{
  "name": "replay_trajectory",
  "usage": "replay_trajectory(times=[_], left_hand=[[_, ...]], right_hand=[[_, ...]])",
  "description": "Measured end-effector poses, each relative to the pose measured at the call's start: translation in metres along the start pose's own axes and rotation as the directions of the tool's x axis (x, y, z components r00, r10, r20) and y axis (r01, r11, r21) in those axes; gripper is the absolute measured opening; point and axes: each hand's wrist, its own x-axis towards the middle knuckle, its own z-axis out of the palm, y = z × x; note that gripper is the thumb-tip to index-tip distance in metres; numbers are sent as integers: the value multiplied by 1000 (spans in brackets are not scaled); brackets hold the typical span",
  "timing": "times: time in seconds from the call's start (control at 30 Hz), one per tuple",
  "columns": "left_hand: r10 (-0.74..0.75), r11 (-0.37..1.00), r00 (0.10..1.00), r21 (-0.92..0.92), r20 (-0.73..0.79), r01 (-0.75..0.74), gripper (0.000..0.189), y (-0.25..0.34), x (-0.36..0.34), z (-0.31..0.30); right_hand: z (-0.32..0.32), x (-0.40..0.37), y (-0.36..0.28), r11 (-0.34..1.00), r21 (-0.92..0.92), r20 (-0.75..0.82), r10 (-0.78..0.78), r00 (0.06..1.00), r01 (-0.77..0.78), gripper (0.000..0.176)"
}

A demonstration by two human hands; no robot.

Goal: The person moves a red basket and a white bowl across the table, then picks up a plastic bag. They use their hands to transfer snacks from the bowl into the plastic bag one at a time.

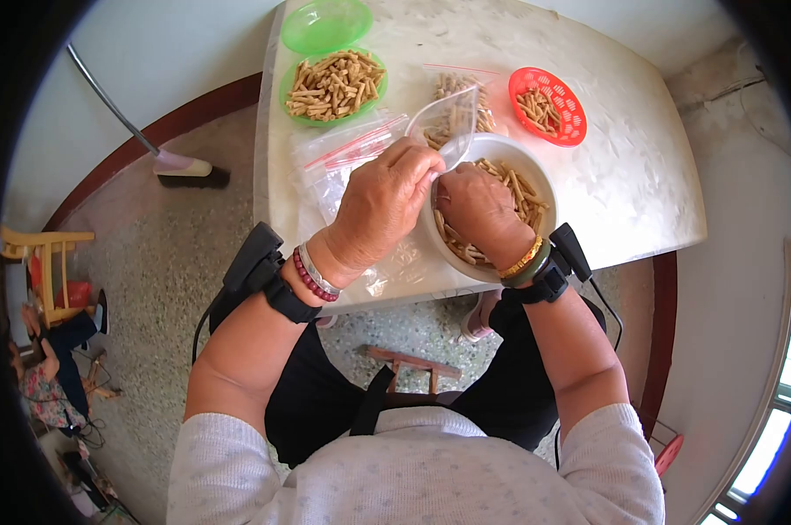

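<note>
My left hand (379, 203) is closed on the upper edge of a clear plastic zip bag (445, 112), holding it over the bowl's left side. Down in a white bowl (546, 175) is my right hand (478, 208), its fingers curled and mostly hidden, close to the bag's lower part. Short pale-brown sticks (526, 203) fill the bowl around that hand. Behind the bowl lies another clear zip bag with similar sticks (481, 112) inside. Flat clear zip bags with red seal lines (347, 149) lie left of my left hand.
A green basket (381, 98) heaped with sticks and a green plate (327, 26) stand at the table's back left. A red basket (573, 122) with fewer sticks is at the right. On the floor are a broom (185, 169), a wooden chair (59, 271) and a seated person (54, 367).
</note>
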Motion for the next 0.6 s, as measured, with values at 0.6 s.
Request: replay_trajectory(times=[0.6], left_hand=[[-86,954,989,-276,119,117,26,-3,1,4]], right_hand=[[-63,-26,9,-285,958,56,134,989,-15,10]])
